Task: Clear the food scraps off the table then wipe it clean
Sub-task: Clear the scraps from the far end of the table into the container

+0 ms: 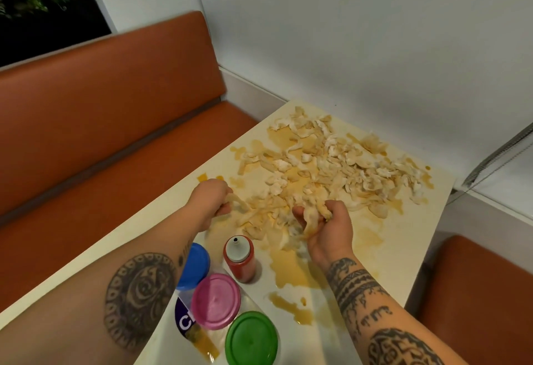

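Early stage. Our left hand (212, 200) grips one strip and our right hand (326, 226) clutches a clump at the 6 o'clock edge of the food scraps (331, 162). Most of the pile covers the table (403, 249) toward 12–2 o'clock. The yellow sauce puddles (291, 272) at 6 o'clock are unwiped, and we see no cloth.

White walls (346, 33), orange padded booth benches (101, 122) either side, dark window (34, 18) upper left
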Demonstrator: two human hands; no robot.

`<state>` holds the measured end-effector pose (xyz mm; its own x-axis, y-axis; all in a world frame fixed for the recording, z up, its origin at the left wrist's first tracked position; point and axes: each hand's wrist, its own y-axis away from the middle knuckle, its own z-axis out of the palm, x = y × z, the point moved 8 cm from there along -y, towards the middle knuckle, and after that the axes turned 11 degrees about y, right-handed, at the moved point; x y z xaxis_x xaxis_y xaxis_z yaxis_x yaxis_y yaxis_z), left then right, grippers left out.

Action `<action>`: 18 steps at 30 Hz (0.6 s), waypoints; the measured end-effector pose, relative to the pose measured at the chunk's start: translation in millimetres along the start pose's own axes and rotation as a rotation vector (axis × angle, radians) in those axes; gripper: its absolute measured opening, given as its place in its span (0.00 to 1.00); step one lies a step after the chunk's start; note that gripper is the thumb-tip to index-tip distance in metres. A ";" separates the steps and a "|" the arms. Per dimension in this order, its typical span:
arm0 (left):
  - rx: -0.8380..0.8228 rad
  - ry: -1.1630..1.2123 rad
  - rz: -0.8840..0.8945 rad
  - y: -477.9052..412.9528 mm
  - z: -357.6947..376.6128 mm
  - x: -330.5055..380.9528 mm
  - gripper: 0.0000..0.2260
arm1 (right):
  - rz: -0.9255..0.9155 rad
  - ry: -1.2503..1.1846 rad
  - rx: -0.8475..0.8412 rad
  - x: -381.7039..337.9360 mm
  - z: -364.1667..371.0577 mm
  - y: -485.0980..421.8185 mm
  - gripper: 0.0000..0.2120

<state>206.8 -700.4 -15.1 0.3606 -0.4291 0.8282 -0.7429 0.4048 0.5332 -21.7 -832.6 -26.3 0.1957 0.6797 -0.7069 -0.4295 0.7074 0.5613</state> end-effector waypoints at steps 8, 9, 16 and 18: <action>0.110 0.368 -0.027 25.7 -15.3 19.3 0.09 | 0.089 -0.143 0.039 -5.3 -13.5 14.1 0.04; 0.125 0.357 -0.024 26.3 -16.8 20.9 0.10 | 0.101 -0.139 0.017 -5.3 -14.8 14.7 0.05; -0.027 0.567 -0.049 54.7 8.8 35.4 0.21 | 0.123 -0.090 0.053 -8.1 -44.7 7.9 0.10; -0.004 0.560 -0.049 57.0 12.8 37.4 0.20 | 0.112 0.066 0.105 -9.8 -54.6 0.7 0.08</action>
<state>170.8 -703.7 44.1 0.6397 0.0466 0.7672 -0.7162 0.3986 0.5729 -72.1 -849.4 -42.4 0.0925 0.7435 -0.6623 -0.3504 0.6469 0.6773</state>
